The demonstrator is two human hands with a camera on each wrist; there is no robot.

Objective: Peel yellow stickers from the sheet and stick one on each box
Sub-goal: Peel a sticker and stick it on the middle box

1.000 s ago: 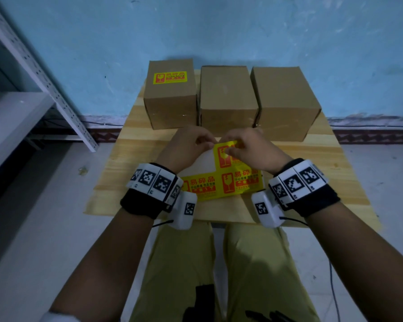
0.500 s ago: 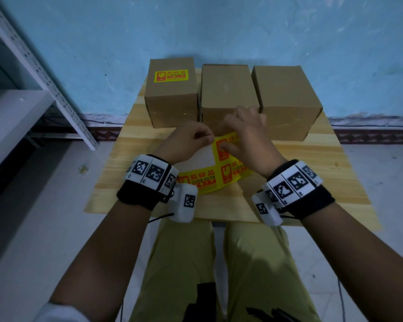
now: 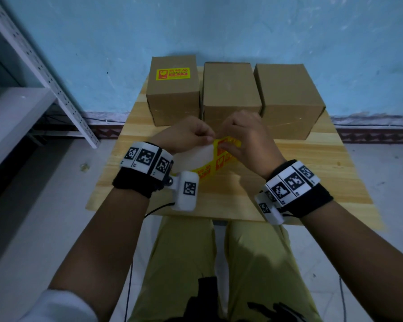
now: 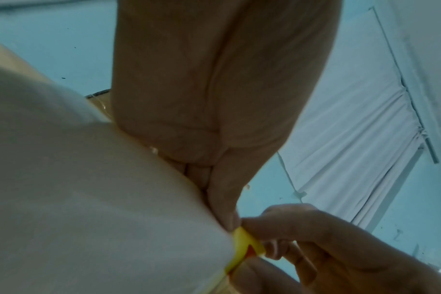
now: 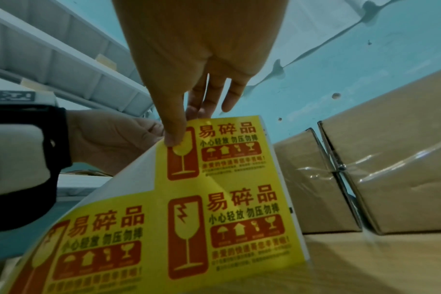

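Three brown cardboard boxes stand in a row at the table's far edge. The left box [image 3: 172, 89] carries a yellow sticker [image 3: 173, 73] on top; the middle box [image 3: 229, 89] and right box [image 3: 286, 94] have bare tops. The sticker sheet [image 3: 221, 156] [image 5: 214, 199] is lifted off the table in front of them, curled, with three yellow stickers and a bare white patch at its upper left. My left hand [image 3: 191, 135] pinches the sheet's white part near the top. My right hand [image 3: 240, 138] pinches the top corner of the upper yellow sticker [image 5: 214, 151].
The wooden table [image 3: 312, 182] is small, its near edge above the person's knees. A metal shelf unit [image 3: 33, 89] stands to the left. A blue wall [image 3: 219, 26] rises right behind the boxes.
Both hands have raised the sheet off the table and towards the boxes, and it now curls. The two pinches have come close together at the upper sticker's corner.
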